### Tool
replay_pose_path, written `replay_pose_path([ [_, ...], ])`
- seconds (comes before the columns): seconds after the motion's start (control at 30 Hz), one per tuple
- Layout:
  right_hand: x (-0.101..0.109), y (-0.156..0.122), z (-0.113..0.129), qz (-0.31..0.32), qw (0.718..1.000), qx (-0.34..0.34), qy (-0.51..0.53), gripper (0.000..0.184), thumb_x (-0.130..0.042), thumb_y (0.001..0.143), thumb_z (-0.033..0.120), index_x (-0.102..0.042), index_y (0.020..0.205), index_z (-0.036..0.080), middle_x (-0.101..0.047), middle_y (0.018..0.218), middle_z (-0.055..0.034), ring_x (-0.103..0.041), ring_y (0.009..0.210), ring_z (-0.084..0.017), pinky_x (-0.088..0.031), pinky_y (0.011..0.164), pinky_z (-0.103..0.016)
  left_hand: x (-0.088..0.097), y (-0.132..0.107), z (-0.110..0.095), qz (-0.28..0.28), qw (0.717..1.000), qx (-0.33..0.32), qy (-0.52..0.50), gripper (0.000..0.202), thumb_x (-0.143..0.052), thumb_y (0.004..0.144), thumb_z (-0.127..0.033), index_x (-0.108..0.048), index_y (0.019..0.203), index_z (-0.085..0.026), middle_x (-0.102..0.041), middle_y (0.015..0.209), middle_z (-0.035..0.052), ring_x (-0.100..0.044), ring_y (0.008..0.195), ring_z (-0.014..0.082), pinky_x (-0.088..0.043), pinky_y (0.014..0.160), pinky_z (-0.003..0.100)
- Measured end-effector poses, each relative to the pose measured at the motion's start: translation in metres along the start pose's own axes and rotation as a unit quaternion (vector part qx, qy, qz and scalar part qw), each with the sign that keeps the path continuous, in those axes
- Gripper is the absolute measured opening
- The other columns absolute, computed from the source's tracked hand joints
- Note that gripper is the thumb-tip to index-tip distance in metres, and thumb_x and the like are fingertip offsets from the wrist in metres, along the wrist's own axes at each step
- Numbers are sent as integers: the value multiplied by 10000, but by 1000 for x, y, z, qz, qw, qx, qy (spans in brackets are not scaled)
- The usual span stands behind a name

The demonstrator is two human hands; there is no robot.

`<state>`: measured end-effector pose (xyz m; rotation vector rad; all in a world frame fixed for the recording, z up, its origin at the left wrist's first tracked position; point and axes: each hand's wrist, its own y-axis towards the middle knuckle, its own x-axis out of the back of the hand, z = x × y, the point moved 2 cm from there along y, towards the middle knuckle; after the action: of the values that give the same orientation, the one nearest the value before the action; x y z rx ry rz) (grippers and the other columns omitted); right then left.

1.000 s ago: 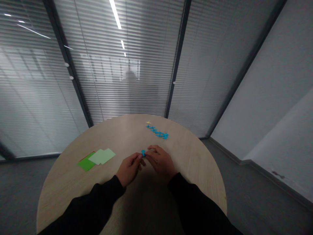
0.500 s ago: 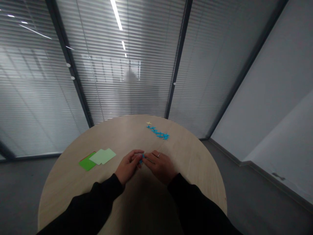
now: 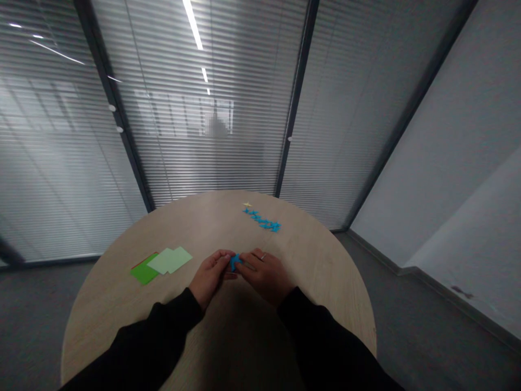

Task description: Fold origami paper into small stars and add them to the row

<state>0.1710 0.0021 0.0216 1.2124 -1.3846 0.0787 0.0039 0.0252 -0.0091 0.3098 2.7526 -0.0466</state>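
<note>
Round wooden table [image 3: 122,309] — left hand [image 3: 210,274] and right hand [image 3: 264,277] pinch a small blue paper piece [image 3: 234,263] between them; a row of blue pieces [image 3: 262,221] and green cards [image 3: 160,266] lie well apart.

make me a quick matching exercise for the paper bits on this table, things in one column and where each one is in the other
Things
1. small blue folded paper piece
2. pale green paper cards
3. bright green paper sheet
4. tiny pale yellow paper star

Places
A. near the far edge of the round light wood table, at the end of a row of blue folded paper pieces
B. on the table's left, lying over a corner of another sheet
C. between the left hand and right hand
D. on the table's left, partly covered by other paper

Pairs: 1-C, 2-B, 3-D, 4-A
</note>
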Motion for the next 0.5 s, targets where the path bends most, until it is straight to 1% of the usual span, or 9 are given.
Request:
replay_pose_path([
  [0.13,-1,0,1,-3,1000,8,4,144,-555,984,165,-690,1030,184,-704,969,-76,-575,858,-234,-483,696,-362,1,1,2,-3,1000,8,-23,374,-786,753,-411,-629,972,-151,-675,789,12,-630,693,123,-556,681,273],
  [0.27,-3,-1,1,-8,1000,2,10,143,-552,992,177,-694,976,182,-703,917,-74,-578,838,-229,-485,699,-358,0,1,2,1,999,10,-33,369,-788,751,-396,-631,975,-148,-671,768,7,-634,671,122,-553,674,273],
  [0.4,-5,-3,1,-23,999,-25,36,169,-538,1005,196,-700,958,203,-715,909,-65,-595,829,-217,-488,710,-352,-3,-1,0,14,999,15,-30,365,-784,764,-404,-643,987,-152,-678,781,8,-642,667,122,-556,689,284],
  [0.5,-8,-4,-1,-51,994,-56,84,171,-552,1002,225,-707,929,214,-735,926,-56,-621,842,-212,-503,743,-352,-5,-4,-2,19,999,28,-24,414,-783,774,-418,-646,1071,-164,-711,833,25,-670,678,137,-557,709,302],
])
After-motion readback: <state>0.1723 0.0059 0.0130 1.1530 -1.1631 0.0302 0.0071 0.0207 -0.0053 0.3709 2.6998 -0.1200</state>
